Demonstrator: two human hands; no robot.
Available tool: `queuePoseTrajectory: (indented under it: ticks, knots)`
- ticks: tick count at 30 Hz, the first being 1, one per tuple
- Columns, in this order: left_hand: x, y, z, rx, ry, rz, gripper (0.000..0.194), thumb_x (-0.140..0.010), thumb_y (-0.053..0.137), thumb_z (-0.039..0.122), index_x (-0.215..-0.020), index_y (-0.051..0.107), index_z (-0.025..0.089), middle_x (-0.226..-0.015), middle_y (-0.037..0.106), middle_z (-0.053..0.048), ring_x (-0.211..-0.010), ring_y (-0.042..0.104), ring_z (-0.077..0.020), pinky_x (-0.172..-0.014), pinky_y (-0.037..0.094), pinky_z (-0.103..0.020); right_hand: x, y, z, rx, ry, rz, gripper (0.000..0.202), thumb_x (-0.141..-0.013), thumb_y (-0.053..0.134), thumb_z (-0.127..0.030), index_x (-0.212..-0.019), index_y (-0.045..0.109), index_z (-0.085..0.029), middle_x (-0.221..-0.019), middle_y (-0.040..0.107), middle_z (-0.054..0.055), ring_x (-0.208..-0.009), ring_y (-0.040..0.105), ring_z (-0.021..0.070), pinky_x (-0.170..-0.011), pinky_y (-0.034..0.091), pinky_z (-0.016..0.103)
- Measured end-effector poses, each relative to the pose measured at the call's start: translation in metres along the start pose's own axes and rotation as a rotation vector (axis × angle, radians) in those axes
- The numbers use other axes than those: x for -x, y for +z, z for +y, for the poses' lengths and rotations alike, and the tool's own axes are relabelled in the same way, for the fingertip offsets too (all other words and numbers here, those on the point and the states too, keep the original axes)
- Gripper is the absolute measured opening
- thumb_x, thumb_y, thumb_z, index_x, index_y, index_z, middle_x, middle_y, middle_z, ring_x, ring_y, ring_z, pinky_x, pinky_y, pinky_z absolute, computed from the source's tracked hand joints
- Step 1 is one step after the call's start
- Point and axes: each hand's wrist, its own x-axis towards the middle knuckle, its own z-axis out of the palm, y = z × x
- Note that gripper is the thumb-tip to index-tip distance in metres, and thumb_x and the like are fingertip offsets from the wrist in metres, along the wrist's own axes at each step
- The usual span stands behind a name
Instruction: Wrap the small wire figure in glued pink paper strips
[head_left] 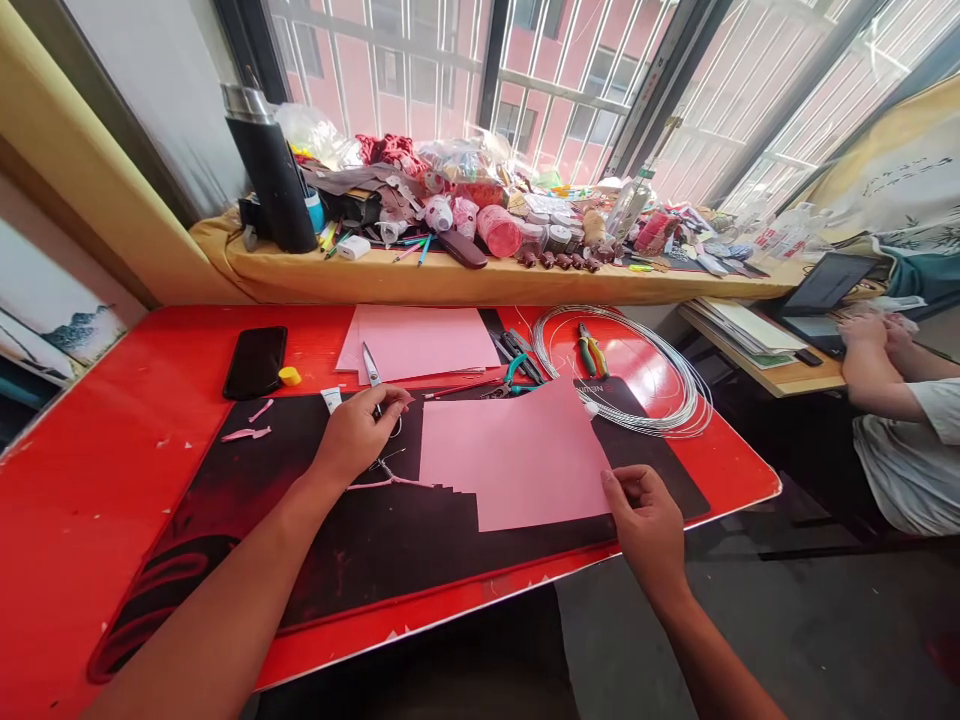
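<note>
A pink sheet (pixel 517 455) with a stepped notch cut from its lower left corner lies over the black mat (pixel 360 560). My right hand (pixel 649 525) pinches the sheet's right edge between thumb and fingers. To the left of the sheet, my left hand (pixel 360 430) is closed around the handle area of scissors (pixel 371 365), whose blades point away from me. A thin pink-wrapped branch shape (pixel 394 480) with fine wire ends rests on the mat below my left hand. Small pink scraps (pixel 247 434) are at the mat's left.
Pink sheets (pixel 427 340), pliers (pixel 592 352), a wire coil (pixel 675 375), a phone (pixel 256 362) and a yellow cap (pixel 289 376) lie on the red table (pixel 60 480). A black thermos (pixel 270 170) stands on the cluttered sill. Another person's arms (pixel 874 370) are at the right.
</note>
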Motion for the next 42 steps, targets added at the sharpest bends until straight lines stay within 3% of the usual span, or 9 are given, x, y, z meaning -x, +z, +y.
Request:
queuePoseTrajectory:
  ticks: [6,12,17,26,30,33,36,38,42]
  knots:
    - [0.0,-0.013,0.01,0.049,-0.011,-0.073,0.026,-0.094,0.062,0.047,-0.103,0.076,0.028,-0.096,0.083,0.0,-0.094,0.077,-0.0222,-0.082,0.056,-0.029,0.002,-0.001,0.014,0.027,0.026,-0.231,0.044,-0.089,0.069,-0.065,-0.082,0.064,-0.022,-0.063,0.064,0.001,-0.053,0.054,0.0181,-0.05,0.041,0.029]
    - [-0.001,-0.032,0.016,0.071,-0.017,0.044,0.026,-0.093,0.064,0.048,-0.101,0.076,0.026,-0.099,0.083,-0.002,-0.098,0.077,-0.0233,-0.085,0.058,-0.03,0.005,0.016,0.009,0.022,-0.01,-0.3,0.04,-0.093,0.068,-0.062,-0.083,0.063,-0.023,-0.062,0.06,-0.001,-0.049,0.05,0.0164,-0.046,0.04,0.029]
    - [-0.002,-0.033,0.009,0.097,-0.018,0.05,0.027,-0.095,0.065,0.048,-0.104,0.076,0.024,-0.1,0.081,-0.003,-0.096,0.077,-0.0222,-0.092,0.057,-0.033,0.007,0.034,0.001,-0.02,-0.009,-0.36,0.04,-0.093,0.068,-0.062,-0.081,0.062,-0.024,-0.058,0.056,-0.003,-0.047,0.05,0.0167,-0.045,0.04,0.029]
    - [0.001,-0.031,0.018,0.05,-0.017,0.023,0.025,-0.095,0.063,0.044,-0.102,0.075,0.024,-0.095,0.081,-0.002,-0.091,0.076,-0.0219,-0.083,0.058,-0.031,0.013,0.049,-0.007,-0.022,-0.022,-0.476,0.036,-0.096,0.066,-0.057,-0.084,0.063,-0.024,-0.061,0.058,-0.002,-0.048,0.05,0.0156,-0.046,0.041,0.028]
    - [0.01,-0.015,0.029,-0.091,0.152,-0.186,0.024,-0.099,0.056,0.04,-0.101,0.075,0.026,-0.103,0.082,-0.002,-0.094,0.075,-0.0232,-0.089,0.058,-0.035,0.006,0.039,-0.01,-0.066,0.037,-0.485,0.038,-0.093,0.068,-0.061,-0.087,0.067,-0.023,-0.063,0.063,0.0,-0.05,0.054,0.0171,-0.045,0.044,0.028]
    - [0.019,0.008,0.035,-0.192,0.353,-0.383,0.026,-0.101,0.049,0.03,-0.101,0.075,0.026,-0.112,0.081,-0.006,-0.106,0.074,-0.0259,-0.098,0.056,-0.04,0.002,0.034,-0.01,-0.094,0.078,-0.491,0.04,-0.092,0.069,-0.062,-0.086,0.066,-0.023,-0.06,0.061,-0.001,-0.049,0.057,0.0178,-0.046,0.044,0.028]
    - [0.03,0.03,0.035,-0.259,0.438,-0.531,0.025,-0.096,0.051,0.018,-0.101,0.075,0.025,-0.113,0.081,-0.008,-0.11,0.074,-0.0262,-0.101,0.056,-0.04,-0.004,0.032,-0.007,-0.066,0.069,-0.479,0.038,-0.094,0.067,-0.06,-0.085,0.064,-0.023,-0.06,0.059,-0.002,-0.047,0.054,0.0168,-0.047,0.042,0.029]
    - [0.035,0.04,0.031,-0.27,0.484,-0.573,0.022,-0.095,0.054,0.018,-0.1,0.074,0.025,-0.123,0.079,-0.009,-0.12,0.072,-0.0268,-0.105,0.055,-0.039,-0.01,0.03,-0.004,-0.028,0.027,-0.459,0.036,-0.095,0.066,-0.057,-0.086,0.067,-0.023,-0.064,0.063,-0.001,-0.053,0.056,0.0178,-0.051,0.044,0.029]
    - [0.036,0.048,0.025,-0.236,0.5,-0.523,0.024,-0.099,0.052,0.023,-0.107,0.075,0.026,-0.131,0.078,-0.008,-0.128,0.069,-0.0256,-0.11,0.054,-0.04,-0.029,0.021,0.007,0.011,-0.039,-0.319,0.036,-0.095,0.066,-0.057,-0.09,0.073,-0.022,-0.079,0.072,0.004,-0.069,0.063,0.0215,-0.064,0.05,0.032]
